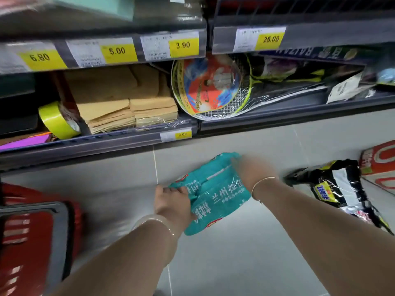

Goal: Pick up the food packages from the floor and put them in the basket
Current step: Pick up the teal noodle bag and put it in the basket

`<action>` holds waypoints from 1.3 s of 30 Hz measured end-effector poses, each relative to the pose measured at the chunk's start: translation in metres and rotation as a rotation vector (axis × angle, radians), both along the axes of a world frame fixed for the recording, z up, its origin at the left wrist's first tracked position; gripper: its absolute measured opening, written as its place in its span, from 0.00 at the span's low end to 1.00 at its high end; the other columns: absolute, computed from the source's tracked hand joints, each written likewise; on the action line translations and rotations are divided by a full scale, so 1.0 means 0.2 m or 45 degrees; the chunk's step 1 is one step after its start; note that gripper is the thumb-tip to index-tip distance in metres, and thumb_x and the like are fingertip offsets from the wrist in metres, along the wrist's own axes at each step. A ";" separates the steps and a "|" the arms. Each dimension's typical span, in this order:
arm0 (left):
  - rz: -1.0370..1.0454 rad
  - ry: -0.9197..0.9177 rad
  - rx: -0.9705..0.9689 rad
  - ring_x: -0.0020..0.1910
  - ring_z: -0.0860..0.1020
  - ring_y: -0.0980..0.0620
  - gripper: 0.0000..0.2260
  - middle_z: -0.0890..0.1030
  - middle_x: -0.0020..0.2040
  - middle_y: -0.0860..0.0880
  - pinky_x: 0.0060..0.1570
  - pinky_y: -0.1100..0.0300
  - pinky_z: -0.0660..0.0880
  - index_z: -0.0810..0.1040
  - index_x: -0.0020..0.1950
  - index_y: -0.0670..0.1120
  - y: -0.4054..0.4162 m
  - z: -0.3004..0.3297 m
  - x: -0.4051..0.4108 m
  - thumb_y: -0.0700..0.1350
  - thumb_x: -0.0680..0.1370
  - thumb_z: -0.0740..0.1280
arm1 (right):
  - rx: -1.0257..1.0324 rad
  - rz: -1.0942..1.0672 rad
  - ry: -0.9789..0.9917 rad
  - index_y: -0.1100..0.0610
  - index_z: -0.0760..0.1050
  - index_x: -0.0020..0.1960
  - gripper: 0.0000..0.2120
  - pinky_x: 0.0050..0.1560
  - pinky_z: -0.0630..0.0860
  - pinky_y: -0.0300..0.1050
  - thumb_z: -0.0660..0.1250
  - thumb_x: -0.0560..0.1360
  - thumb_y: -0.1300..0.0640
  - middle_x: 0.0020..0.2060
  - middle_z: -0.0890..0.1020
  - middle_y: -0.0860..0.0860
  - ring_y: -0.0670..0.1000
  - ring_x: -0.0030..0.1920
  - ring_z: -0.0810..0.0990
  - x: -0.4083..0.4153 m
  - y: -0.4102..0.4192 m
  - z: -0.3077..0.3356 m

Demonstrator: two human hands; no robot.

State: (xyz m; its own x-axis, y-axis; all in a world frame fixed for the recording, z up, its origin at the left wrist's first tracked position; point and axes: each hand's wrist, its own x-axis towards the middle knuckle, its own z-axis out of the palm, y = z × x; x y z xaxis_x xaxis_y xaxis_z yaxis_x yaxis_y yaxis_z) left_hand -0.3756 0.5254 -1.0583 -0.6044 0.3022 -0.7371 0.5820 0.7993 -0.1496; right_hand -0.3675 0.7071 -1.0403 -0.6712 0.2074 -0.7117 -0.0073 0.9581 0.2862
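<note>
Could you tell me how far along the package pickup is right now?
Nothing shows as done: the red basket shows no packages inside, though only part is in view. In hand: left hand and right hand grip the teal package. Left: the black package on the floor.

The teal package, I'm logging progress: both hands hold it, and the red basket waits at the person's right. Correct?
Not quite. The head view shows the red basket at the person's left, not right. The rest stands: the left hand and right hand both hold the teal package.
</note>
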 end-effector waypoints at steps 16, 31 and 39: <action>-0.384 -0.027 0.100 0.56 0.77 0.48 0.15 0.81 0.55 0.50 0.63 0.55 0.62 0.77 0.57 0.49 -0.12 0.57 -0.02 0.35 0.78 0.57 | 0.021 0.160 -0.002 0.54 0.70 0.66 0.17 0.56 0.74 0.46 0.58 0.80 0.64 0.61 0.76 0.52 0.55 0.62 0.76 0.12 -0.02 0.60; -0.524 0.126 0.173 0.57 0.77 0.48 0.09 0.81 0.54 0.50 0.65 0.52 0.57 0.75 0.58 0.49 -0.59 2.38 -0.22 0.46 0.82 0.57 | 0.064 0.569 -0.052 0.61 0.72 0.65 0.15 0.56 0.74 0.49 0.62 0.79 0.63 0.62 0.76 0.57 0.58 0.62 0.76 -0.03 -0.42 2.51; -0.521 0.333 0.175 0.57 0.77 0.49 0.08 0.82 0.56 0.52 0.62 0.54 0.61 0.76 0.58 0.51 -1.21 2.99 -0.35 0.46 0.81 0.60 | 0.057 0.706 0.116 0.60 0.73 0.63 0.13 0.55 0.73 0.46 0.62 0.80 0.58 0.61 0.76 0.58 0.57 0.61 0.75 -0.14 -1.00 3.14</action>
